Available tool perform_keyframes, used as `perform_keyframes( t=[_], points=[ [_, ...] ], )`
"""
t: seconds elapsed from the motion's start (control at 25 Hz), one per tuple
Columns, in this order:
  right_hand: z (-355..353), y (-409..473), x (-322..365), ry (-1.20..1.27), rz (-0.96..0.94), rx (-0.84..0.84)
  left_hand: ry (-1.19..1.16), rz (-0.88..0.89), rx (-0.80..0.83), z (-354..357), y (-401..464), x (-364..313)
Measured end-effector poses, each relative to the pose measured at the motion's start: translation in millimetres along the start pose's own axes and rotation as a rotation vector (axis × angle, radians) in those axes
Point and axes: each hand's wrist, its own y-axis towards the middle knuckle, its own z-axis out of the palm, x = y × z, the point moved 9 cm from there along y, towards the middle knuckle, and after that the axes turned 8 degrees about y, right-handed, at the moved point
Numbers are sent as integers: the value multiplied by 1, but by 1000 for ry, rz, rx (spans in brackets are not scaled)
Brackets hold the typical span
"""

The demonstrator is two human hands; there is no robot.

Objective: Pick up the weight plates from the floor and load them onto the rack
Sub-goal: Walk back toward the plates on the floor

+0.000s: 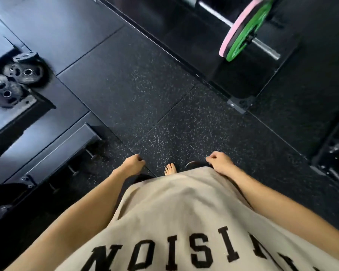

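A person stands on speckled rubber floor (164, 106), both hands empty at hip level. Far left of the left fingers, well apart, dark iron plates (18, 75) with bright centre holes sit blurred against a black rack (18, 114); whether they hang on pegs or lie on its base cannot be told. Nearer, just left of those fingers, a low black frame with short pegs (67, 151) lies along the floor. The left hand (132, 165) is loosely curled, fingers folded in, gripping nothing. Between the hands shows a bare foot (170, 169) below the hem of a beige shirt (174, 212). The right hand (220, 163) is likewise half-closed and holds nothing. Far ahead of the right fingers a barbell (262, 43) carries a pink plate (241, 24) and a green plate (249, 34), standing on edge. Such plates are likely heavy, rigid and smooth-faced; a grip on the rim with both hands, or through the centre hole, looks safest near bare toes.
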Motion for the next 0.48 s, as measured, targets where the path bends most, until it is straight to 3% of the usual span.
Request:
perform_keyframes(
  t=[0.16,0.32,0.48],
  points=[
    [-19,80,104,-78,-64,73,-128,-77,-16,-65,55,-13],
    [-24,165,213,-261,-142,197,-190,-154,110,-102,111,-16],
    [-28,234,343,-434,-257,304,-255,-268,45,-184,152,-6]
  ],
)
